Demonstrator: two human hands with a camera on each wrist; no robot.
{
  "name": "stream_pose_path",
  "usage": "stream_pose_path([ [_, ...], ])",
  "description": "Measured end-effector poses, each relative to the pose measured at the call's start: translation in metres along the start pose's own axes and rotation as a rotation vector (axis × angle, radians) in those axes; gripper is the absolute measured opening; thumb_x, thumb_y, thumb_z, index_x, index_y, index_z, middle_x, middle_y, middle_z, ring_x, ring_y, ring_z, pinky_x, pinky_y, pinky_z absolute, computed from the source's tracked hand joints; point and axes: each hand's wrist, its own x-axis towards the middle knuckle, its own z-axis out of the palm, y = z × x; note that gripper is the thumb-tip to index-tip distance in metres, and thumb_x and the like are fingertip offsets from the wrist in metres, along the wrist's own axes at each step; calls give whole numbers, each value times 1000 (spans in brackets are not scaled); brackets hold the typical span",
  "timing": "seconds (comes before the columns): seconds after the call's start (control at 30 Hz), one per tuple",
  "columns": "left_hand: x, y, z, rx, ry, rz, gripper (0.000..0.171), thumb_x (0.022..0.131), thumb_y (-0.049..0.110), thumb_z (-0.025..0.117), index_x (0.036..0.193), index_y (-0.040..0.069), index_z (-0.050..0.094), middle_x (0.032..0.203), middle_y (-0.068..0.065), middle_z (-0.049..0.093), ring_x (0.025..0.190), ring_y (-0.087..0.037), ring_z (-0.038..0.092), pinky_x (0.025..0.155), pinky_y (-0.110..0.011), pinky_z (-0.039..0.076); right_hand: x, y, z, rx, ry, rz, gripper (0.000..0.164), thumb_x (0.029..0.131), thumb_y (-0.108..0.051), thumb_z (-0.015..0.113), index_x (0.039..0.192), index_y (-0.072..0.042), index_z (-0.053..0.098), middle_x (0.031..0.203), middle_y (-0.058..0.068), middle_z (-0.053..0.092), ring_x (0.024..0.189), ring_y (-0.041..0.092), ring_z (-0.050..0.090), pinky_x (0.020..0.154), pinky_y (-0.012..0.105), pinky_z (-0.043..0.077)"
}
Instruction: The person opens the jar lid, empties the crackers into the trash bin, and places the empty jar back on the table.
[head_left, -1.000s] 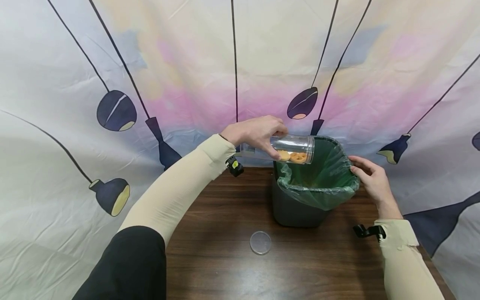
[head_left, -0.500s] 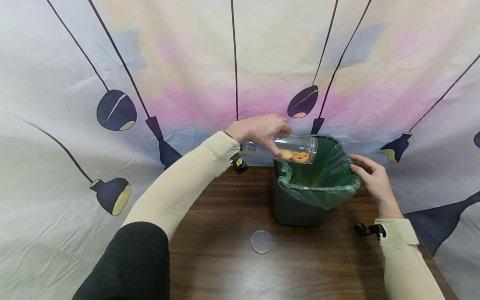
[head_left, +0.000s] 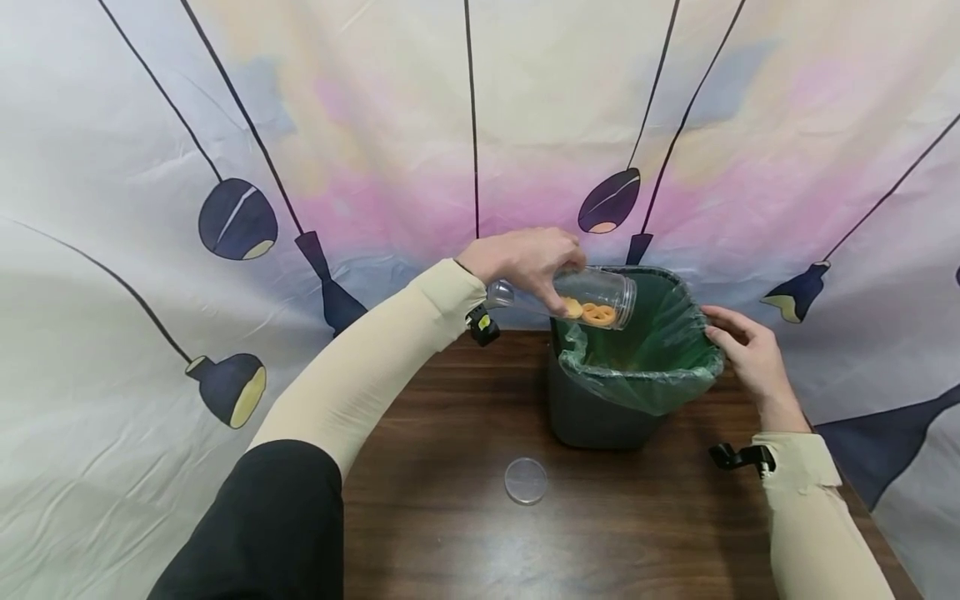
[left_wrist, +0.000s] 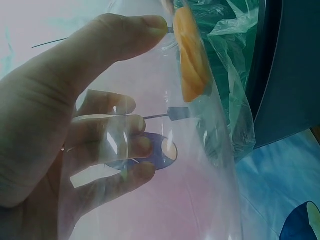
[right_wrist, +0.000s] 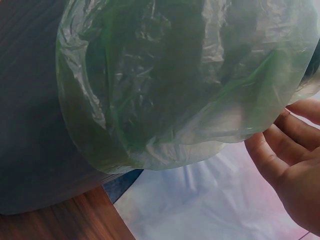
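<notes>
My left hand [head_left: 531, 260] grips a clear plastic jar [head_left: 602, 286] from above, thumb on the near side. The jar lies nearly level, its open mouth over a dark trash bin [head_left: 596, 412]. Inside, near the mouth, rest an orange pretzel-shaped snack [head_left: 598, 314] and a paler piece [head_left: 572, 307] by my thumb. In the left wrist view, a twisted orange snack piece [left_wrist: 192, 57] shows against the jar wall. The bin has a green bag [head_left: 660, 396] folded over its rim. My right hand [head_left: 753, 358] holds the bin's right rim, fingertips against the bag.
A round clear lid [head_left: 526, 481] lies on the brown wooden table [head_left: 442, 525], in front of the bin. Close behind the bin hangs a cloth [head_left: 390, 125] printed with lamps.
The jar in my left hand has shifted slightly right and its mouth tips down a little more. The snacks remain inside the jar. My right hand keeps its place at the rim.
</notes>
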Motion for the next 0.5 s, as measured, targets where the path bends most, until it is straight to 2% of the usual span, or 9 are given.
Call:
stream_pose_path([
  [0.27,2,0,2,0,-25,-21,56,72,57,76,103,12,60,95,-1,49,85,-15,42,67,-25,34,1,4,3,12,-17,-28,37,99,-8,53,134,3,54,110,-23,61,100,-6,56,73,9,43],
  [0.5,4,-1,3,-25,-39,-38,56,71,54,78,102,10,62,89,-1,51,76,-13,42,60,-25,32,1,0,5,-12,-11,16,36,99,-7,54,134,0,56,109,-27,59,99,-13,53,75,8,43],
])
